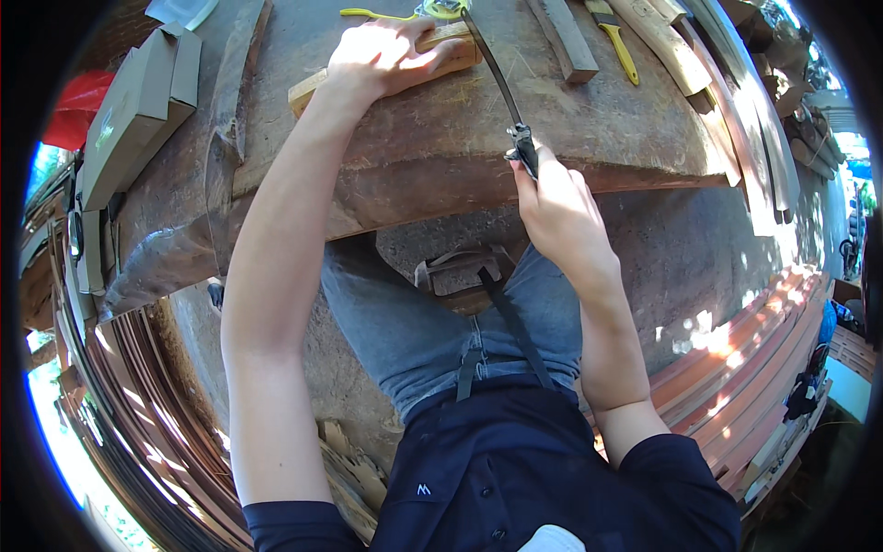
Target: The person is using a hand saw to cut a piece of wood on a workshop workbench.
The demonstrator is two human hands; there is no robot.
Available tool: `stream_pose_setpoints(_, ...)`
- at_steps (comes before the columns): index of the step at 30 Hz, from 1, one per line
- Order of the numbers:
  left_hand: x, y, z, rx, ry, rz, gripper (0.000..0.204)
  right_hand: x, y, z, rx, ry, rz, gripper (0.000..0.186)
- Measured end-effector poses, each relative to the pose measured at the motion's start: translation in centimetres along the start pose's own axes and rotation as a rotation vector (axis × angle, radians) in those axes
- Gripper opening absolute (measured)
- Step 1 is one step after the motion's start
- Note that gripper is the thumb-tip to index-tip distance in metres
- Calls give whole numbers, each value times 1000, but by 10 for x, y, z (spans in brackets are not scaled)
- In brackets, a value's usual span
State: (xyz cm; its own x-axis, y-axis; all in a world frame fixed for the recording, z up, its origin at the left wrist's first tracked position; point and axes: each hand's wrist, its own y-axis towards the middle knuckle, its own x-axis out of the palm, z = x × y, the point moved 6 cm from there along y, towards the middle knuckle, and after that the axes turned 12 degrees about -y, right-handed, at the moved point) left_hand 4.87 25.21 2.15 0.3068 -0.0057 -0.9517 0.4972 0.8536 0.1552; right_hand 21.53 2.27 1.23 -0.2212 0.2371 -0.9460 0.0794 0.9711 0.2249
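Note:
My left hand (382,57) presses down on a short wooden block (310,89) on the workbench, fingers over its top and thumb along its near side. My right hand (561,204) is closed around the dark handle of a handsaw (501,83), near the bench's front edge. Seen almost edge-on, the long narrow blade slants away to the upper left, beside the block's right end. Whether its teeth touch the wood I cannot tell. Just beyond the block lies a yellow object (445,8), partly cut off by the picture's top.
The wooden workbench (405,161) bears a wood offcut (567,51), a yellow-handled paintbrush (618,46), long boards (658,41) at right and a cardboard box (138,110) at left. Stacked planks (736,368) lie low at right; more strips (152,396) lie at left.

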Motion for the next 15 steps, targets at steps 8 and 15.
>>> stream_pose_setpoints(8, -8, -17, 19, 204, -44, 198, 53, -5, 41, 2, 146, 72, -227, 34)
stream_pose_setpoints(15, -13, -6, 23, 28, -42, -53, 61, -30, -36, 32, 176, 66, -385, 36)
